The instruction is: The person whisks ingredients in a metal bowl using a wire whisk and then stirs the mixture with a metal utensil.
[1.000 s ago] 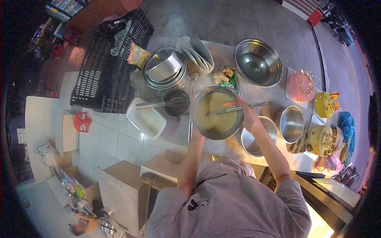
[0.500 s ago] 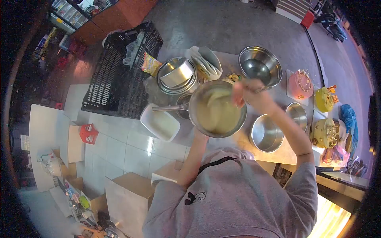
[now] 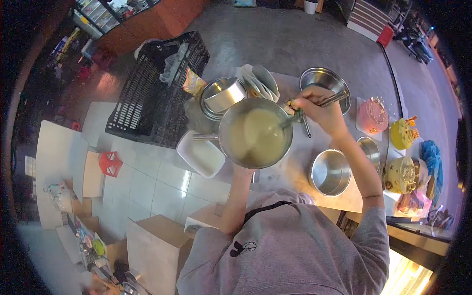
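Observation:
A steel bowl (image 3: 255, 132) of pale yellow batter is raised above the table, tilted toward the camera. My left hand (image 3: 243, 171) supports it from below at the near rim; its fingers are mostly hidden under the bowl. My right hand (image 3: 319, 105) is closed on a metal utensil (image 3: 334, 99), at the bowl's upper right edge. The utensil's lower end reaches the rim and is blurred. Left of the bowl, a whisk handle (image 3: 204, 137) sticks out above a white rectangular tub (image 3: 200, 155). Behind my right hand stands a large steel bowl (image 3: 324, 78).
Round steel tins (image 3: 330, 172) stand at the right of the table, with a pink cake (image 3: 372, 116) and yellow cakes (image 3: 401, 175) beyond. Stacked pans (image 3: 223, 94) and a black crate (image 3: 157, 88) are at the back left. A red stool (image 3: 110, 163) stands on the floor.
The bowl has risen, tilted and shifted slightly left. My right hand has moved from over the batter to the bowl's upper right edge, still holding the utensil. The camera view has shifted.

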The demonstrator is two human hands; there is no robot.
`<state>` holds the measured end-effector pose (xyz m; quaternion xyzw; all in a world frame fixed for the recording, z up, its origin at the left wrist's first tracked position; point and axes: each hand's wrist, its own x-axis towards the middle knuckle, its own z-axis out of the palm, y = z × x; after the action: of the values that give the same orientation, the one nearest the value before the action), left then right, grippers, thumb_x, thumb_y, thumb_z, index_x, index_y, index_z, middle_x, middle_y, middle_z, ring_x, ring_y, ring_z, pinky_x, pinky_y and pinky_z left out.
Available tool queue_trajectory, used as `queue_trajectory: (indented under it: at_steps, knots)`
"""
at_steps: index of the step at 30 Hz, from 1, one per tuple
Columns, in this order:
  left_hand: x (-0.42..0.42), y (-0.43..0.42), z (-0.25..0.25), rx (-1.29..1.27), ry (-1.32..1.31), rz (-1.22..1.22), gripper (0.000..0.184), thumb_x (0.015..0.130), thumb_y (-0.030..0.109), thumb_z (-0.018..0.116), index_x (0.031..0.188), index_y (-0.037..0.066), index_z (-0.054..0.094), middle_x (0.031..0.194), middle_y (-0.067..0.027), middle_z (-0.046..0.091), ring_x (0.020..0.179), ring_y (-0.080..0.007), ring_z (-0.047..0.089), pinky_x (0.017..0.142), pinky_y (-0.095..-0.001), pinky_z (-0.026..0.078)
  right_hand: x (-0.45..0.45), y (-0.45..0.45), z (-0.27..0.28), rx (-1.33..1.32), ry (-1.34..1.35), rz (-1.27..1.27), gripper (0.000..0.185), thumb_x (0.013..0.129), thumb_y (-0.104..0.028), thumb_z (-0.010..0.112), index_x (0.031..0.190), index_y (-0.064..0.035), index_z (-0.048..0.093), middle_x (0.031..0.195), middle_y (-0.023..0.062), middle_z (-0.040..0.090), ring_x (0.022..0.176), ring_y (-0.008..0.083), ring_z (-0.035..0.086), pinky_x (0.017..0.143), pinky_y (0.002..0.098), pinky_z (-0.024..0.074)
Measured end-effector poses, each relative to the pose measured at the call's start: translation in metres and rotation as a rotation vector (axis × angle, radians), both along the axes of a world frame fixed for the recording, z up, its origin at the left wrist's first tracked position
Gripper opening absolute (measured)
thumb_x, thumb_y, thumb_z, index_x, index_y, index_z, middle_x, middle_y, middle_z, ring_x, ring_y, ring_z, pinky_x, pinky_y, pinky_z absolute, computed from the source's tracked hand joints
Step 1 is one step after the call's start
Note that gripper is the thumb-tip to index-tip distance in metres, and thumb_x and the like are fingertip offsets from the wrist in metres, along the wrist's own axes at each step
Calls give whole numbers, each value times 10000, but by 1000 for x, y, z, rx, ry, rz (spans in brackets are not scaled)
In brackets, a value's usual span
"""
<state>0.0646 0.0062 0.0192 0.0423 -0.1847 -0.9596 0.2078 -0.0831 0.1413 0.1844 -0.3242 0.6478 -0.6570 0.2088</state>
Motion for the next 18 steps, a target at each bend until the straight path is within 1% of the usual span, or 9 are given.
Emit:
queue_trajectory:
  at_steps: [1,2,4,8,11,13,15,17,18]
  knots:
    - [2,1,-1,-163,-63,66,539,779,412,441,1205,106,317,1200,-94,369,1067,-267,385,875,-418,349,0,0,-1,-2,2,12,183,764,-193,567,744,-12,593,606,-1,534,524,47,437,457,182,343]
    - [4,2,-1,-164,-59,80,539,779,412,441,1205,106,317,1200,-94,369,1067,-267,385,875,-418,349,0,0,-2,-62,18,192,263,795,-257,509,754,-9,586,598,7,527,505,59,434,451,187,345]
    - [8,4,0,225,62,8,553,749,356,521,1199,102,325,1188,-100,378,1069,-267,381,880,-418,346,5,-4,-11,-108,123,467,491,847,-426,313,764,-1,545,539,36,498,454,86,433,431,206,338]
    - [19,8,0,201,72,77,524,759,350,503,1186,95,339,1178,-101,387,1057,-265,392,867,-415,358,-5,9,5,129,-137,490,432,860,-359,330,794,7,550,525,61,512,408,76,412,392,197,328]
    - [34,10,-1,183,69,128,496,770,344,484,1173,88,352,1167,-102,397,1046,-263,403,854,-413,370,2,-5,11,109,29,384,383,868,-299,331,797,5,554,522,64,527,386,51,385,359,173,294]
    - [45,14,-5,181,62,152,479,777,340,472,1165,83,360,1160,-102,403,1038,-262,411,846,-411,377,17,-10,9,88,113,427,351,868,-258,326,809,-1,558,534,67,540,353,34,348,335,153,263]
    - [55,14,-6,171,57,167,462,784,336,459,1156,78,369,1153,-103,409,1030,-261,418,837,-410,385,25,-12,19,133,-52,653,260,858,-215,388,846,-43,582,547,47,551,348,17,318,337,160,240]
    - [64,9,-6,157,56,174,447,790,333,447,1147,73,378,1146,-103,415,1023,-259,425,828,-408,393,27,-19,15,90,-94,608,261,857,-210,392,818,-32,579,498,45,528,336,22,327,316,163,244]
    - [67,5,-5,149,57,172,439,794,331,441,1143,71,382,1142,-104,418,1019,-259,429,824,-407,397,29,-25,8,66,-34,442,287,860,-230,385,787,-24,571,465,46,508,323,27,331,304,168,250]
